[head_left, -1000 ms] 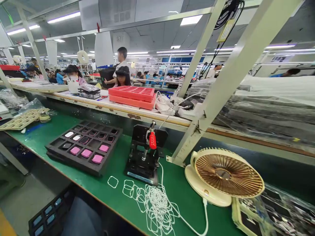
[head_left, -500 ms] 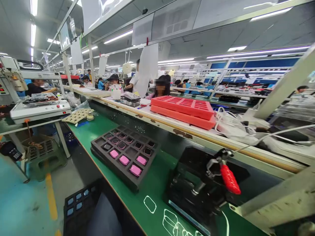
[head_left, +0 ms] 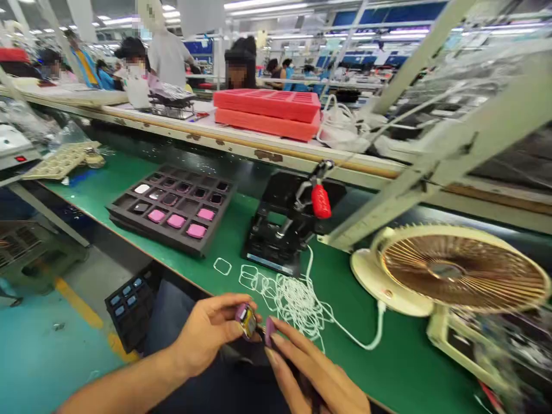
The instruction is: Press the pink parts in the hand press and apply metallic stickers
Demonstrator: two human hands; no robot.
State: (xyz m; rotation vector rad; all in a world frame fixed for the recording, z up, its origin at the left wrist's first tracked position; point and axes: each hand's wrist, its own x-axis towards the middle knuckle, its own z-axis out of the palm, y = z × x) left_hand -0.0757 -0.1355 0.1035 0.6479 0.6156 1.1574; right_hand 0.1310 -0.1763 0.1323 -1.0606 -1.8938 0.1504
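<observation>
My left hand pinches a small purple-rimmed electronic module near the bench's front edge. Yellow and metallic parts show on its exposed face. Between the thumb and fingers of my right hand is a thin purple cover, held close beside the module. A dark strip shows between the two pieces; I cannot tell whether it joins them. Beyond my hands, a black foam tray holds several dark square units and several pink-covered ones.
A black clamp fixture with a red handle stands on the green bench. White loop-shaped rings lie heaped before it. A fan is at the right. Red foam trays rest on the shelf. Another dark tray sits lower left.
My view has swung right and down, bringing the fan and ring heap into sight. Both hands have come into view, holding the module and the purple cover.
</observation>
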